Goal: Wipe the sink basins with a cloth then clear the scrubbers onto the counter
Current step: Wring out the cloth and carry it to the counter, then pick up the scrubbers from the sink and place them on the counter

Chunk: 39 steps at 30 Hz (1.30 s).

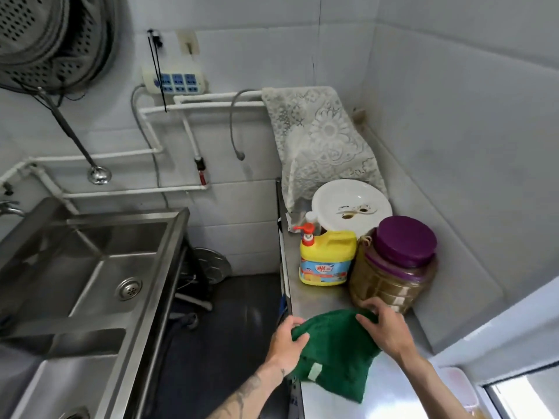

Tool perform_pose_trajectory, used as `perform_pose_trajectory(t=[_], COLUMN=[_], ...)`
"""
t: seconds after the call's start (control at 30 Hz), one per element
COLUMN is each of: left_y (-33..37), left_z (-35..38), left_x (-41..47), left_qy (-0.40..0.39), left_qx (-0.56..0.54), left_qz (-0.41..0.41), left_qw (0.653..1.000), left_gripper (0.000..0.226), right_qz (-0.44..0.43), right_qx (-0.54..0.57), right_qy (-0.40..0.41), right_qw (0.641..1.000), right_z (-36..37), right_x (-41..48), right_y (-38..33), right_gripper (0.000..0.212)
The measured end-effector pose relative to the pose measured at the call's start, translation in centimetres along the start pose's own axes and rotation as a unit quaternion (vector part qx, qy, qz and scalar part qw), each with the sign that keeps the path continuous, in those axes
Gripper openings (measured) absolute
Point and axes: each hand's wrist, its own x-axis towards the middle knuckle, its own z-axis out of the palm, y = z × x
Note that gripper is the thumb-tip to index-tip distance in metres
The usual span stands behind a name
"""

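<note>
**Op A:** Head view, the only one I have. Both hands are on the green cloth (338,355), which lies on the steel counter (320,300) at the right, its lower edge hanging a little over the counter's front lip. Left hand (287,340) pinches the cloth's left corner, fingers closed on the fabric. Right hand (382,328) rests on the top right of it, fingers spread and curled down over the edge; I can't tell if that is a firm grip or only a press.

**Op B:** And the sink?

**Op A:** Well apart, across the floor gap on the left. Upper basin (90,267) and lower basin (60,385) both show bare steel. No scrubbers visible in either (the lower basin is cut off by the frame edge, so they may sit out of sight). None on the counter either.

**Op B:** Progress call?

**Op A:** My judgement: early. The cloth is at the counter, not in a basin, and I can't tell from the steel whether any wiping is done. Both steps look outstanding.

**Op B:** Counter space for scrubbers?

**Op A:** Tight at the back: yellow detergent bottle (326,258), purple-lidded jar (393,264) just beside it, white plate (351,207) behind. Bare steel near the cloth.
</note>
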Motion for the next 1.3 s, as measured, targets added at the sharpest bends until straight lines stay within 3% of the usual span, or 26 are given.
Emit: perform_pose_trajectory(t=[0.1, 0.23, 0.33, 0.43, 0.67, 0.77, 0.9, 1.03, 1.17, 1.3], left_y=[-0.6, -1.6, -2.4, -2.9, -2.5, -3.3, -6.6, -11.8, -18.1, -25.8], left_z=[1.6, 2.2, 2.8, 3.7, 2.6, -0.8, -8.1, -15.9, -22.8, -29.1], left_x=[2.3, 3.7, 3.9, 4.3, 3.1, 0.9, -3.9, -9.5, -14.9, -20.4], left_qy=[-0.028, -0.006, -0.005, -0.017, -0.017, 0.032, 0.104, 0.212, 0.3, 0.392], left_qx=[0.045, 0.092, 0.111, 0.14, 0.153, 0.123, 0.091, 0.097, 0.117, 0.163], left_qz=[-0.037, -0.033, -0.006, 0.002, -0.002, -0.021, -0.047, -0.1, -0.126, -0.138], left_qw=[0.998, 0.995, 0.994, 0.99, 0.988, 0.992, 0.989, 0.967, 0.938, 0.895], left_gripper=[0.035, 0.041, 0.046, 0.049, 0.055, 0.054, 0.037, 0.052, 0.089, 0.065], right_qz=[0.025, -0.014, -0.057, -0.042, -0.009, -0.032, -0.13, -0.227, -0.317, -0.397], right_qx=[-0.061, -0.148, -0.144, -0.14, -0.161, -0.153, -0.18, -0.156, -0.152, -0.15], right_qy=[-0.006, 0.068, 0.019, -0.043, -0.014, 0.004, -0.017, -0.075, -0.115, -0.191], right_qw=[0.998, 0.987, 0.988, 0.988, 0.987, 0.988, 0.975, 0.958, 0.929, 0.885], right_z=[1.5, 3.8, 5.9, 8.0, 8.9, 10.2, 13.8, 19.6, 26.5, 32.0], right_x=[1.3, -0.1, -1.1, -1.6, -1.7, -1.4, -1.5, -3.0, -5.8, -10.3], right_y=[1.3, 2.4, 3.3, 4.7, 3.2, -0.1, -7.7, -16.6, -24.3, -33.1], right_gripper=[0.042, 0.045, 0.049, 0.067, 0.079, 0.079, 0.059, 0.06, 0.078, 0.075])
